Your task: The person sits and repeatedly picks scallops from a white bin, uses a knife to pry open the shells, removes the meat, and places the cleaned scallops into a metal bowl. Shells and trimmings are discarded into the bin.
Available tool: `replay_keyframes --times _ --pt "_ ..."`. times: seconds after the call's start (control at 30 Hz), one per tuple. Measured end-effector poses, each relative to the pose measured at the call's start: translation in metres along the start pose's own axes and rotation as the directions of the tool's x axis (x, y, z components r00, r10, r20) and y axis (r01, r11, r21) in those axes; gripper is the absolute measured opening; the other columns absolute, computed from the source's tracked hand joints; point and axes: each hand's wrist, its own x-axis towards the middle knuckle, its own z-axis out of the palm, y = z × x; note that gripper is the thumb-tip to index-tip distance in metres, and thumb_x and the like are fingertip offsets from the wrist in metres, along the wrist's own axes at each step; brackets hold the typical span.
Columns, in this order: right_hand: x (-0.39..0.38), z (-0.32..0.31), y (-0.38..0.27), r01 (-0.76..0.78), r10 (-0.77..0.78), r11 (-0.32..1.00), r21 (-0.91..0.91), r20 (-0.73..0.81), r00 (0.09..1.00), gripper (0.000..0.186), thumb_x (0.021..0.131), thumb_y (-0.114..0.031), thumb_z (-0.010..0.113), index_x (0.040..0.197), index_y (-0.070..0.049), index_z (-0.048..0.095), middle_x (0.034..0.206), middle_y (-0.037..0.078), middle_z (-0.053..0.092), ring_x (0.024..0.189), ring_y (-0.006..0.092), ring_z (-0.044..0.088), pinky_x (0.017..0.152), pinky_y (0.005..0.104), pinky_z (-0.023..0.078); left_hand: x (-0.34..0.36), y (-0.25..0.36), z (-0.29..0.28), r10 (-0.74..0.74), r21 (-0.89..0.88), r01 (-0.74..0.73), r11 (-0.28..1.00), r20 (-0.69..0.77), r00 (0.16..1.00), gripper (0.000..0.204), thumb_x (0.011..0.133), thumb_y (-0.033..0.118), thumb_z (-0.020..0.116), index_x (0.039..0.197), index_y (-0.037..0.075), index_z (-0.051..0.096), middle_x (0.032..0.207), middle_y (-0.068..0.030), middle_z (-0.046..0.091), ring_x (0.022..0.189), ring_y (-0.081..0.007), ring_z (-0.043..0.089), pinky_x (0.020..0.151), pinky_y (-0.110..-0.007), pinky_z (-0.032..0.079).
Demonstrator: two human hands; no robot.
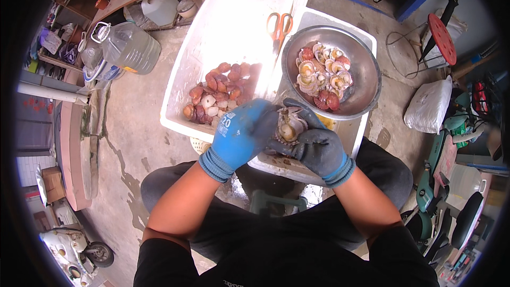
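Note:
An opened scallop (289, 128) shows its pale flesh in front of me. My right hand (323, 151), in a dark-palmed blue glove, grips the shell from the right. Wearing a matching glove, my left hand (241, 127) is curled against the shell's left side; its fingertips are blurred, and what they hold is hidden. Just beyond, a steel bowl (366, 95) contains several opened scallops (324, 72), flesh up on their shells. To the left, closed reddish-brown scallops (218, 87) are heaped in the near end of a white foam box (178, 85).
Orange-handled scissors (279, 27) rest at the foam box's right side. A second white box (366, 34) lies under the bowl. Large water jugs (130, 48) stand at far left, a white sack (428, 105) at right. A parked scooter (433, 175) stands farther right.

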Motion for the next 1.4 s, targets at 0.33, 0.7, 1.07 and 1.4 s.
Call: replay_keyframes --times 0.33,0.7,1.07,1.4 --pt "0.006 -0.011 0.011 -0.144 0.145 0.989 0.013 -0.028 0.989 0.054 0.105 -0.025 0.06 0.155 -0.011 0.047 0.143 0.008 0.058 0.123 0.0267 0.065 0.099 0.0465 0.06 0.001 -0.022 0.005 -0.045 0.006 0.044 0.999 0.055 0.997 0.011 0.1 0.01 0.071 0.107 0.002 0.07 0.087 -0.0174 0.071 0.075 -0.0344 0.069 0.07 -0.041 0.055" --pt "0.029 -0.054 0.041 0.294 -0.379 0.751 -0.591 -0.021 0.925 0.036 0.114 -0.024 0.056 0.14 -0.001 0.063 0.125 0.006 0.071 0.108 0.017 0.071 0.096 0.0332 0.059 -0.023 -0.012 0.037 -0.103 0.334 0.015 0.942 0.247 0.964 0.011 0.099 0.016 0.065 0.101 0.005 0.064 0.079 -0.0203 0.069 0.072 -0.0414 0.07 0.065 -0.051 0.056" --pt "0.019 -0.044 0.031 0.162 -0.177 0.972 -0.17 -0.073 0.982 0.036 0.113 -0.022 0.058 0.143 -0.003 0.063 0.129 0.003 0.068 0.112 0.0112 0.064 0.097 0.0282 0.055 -0.018 -0.023 -0.017 -0.118 0.295 -0.05 0.954 0.524 0.844 0.02 0.099 0.021 0.065 0.096 0.002 0.069 0.085 -0.0228 0.071 0.082 -0.0435 0.07 0.074 -0.052 0.056" --pt "0.019 -0.014 0.02 0.115 -0.12 0.87 -0.48 0.021 0.993 0.041 0.117 -0.02 0.046 0.154 -0.003 0.05 0.13 0.007 0.065 0.121 0.0151 0.065 0.098 0.0405 0.062 0.001 -0.011 -0.011 0.0 0.141 -0.017 0.99 0.12 0.993 0.017 0.096 0.016 0.077 0.107 0.004 0.07 0.085 -0.016 0.069 0.072 -0.0367 0.066 0.064 -0.041 0.053"
